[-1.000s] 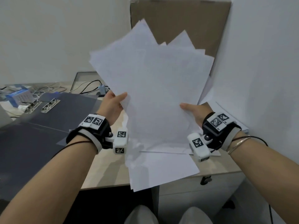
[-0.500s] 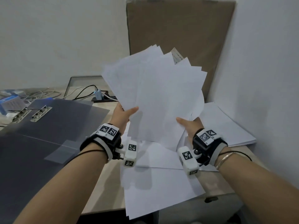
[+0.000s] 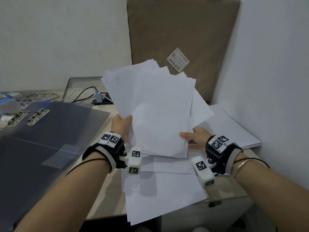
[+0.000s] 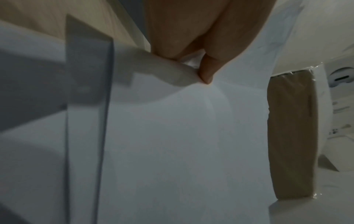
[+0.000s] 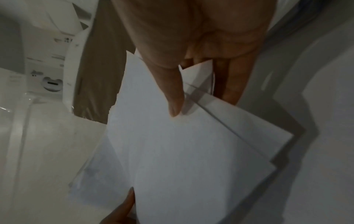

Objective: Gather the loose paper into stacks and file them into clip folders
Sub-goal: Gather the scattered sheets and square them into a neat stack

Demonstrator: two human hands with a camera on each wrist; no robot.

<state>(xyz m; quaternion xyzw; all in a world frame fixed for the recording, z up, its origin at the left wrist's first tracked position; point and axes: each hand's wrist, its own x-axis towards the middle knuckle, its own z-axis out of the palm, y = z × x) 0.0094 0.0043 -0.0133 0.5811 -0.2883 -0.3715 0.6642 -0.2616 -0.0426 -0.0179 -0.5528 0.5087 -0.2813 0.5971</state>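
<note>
A fanned bundle of white paper sheets [image 3: 155, 106] is held tilted above the desk. My left hand [image 3: 122, 125] pinches its left edge, thumb on top, and the left wrist view shows that thumb [image 4: 207, 71] pressing the sheets [image 4: 172, 136]. My right hand [image 3: 194, 137] grips the bundle's lower right edge, thumb [image 5: 173, 94] on top and fingers underneath the paper [image 5: 182, 151]. More loose sheets [image 3: 160, 195] lie on the desk below. An open dark clip folder [image 3: 50, 131] with metal clips [image 3: 38, 114] lies to the left.
A neat paper pile [image 3: 234, 131] sits at the right against the wall. A tall brown cardboard package [image 3: 182, 39] leans in the corner behind. Cables and a charger [image 3: 98, 96] lie at the back, with blue items [image 3: 8, 101] at far left. The desk edge [image 3: 225, 199] runs near me.
Both hands have lowered the bundle towards the desk and drawn its sheets closer together. The head view has tipped down, so more of the cardboard package shows.
</note>
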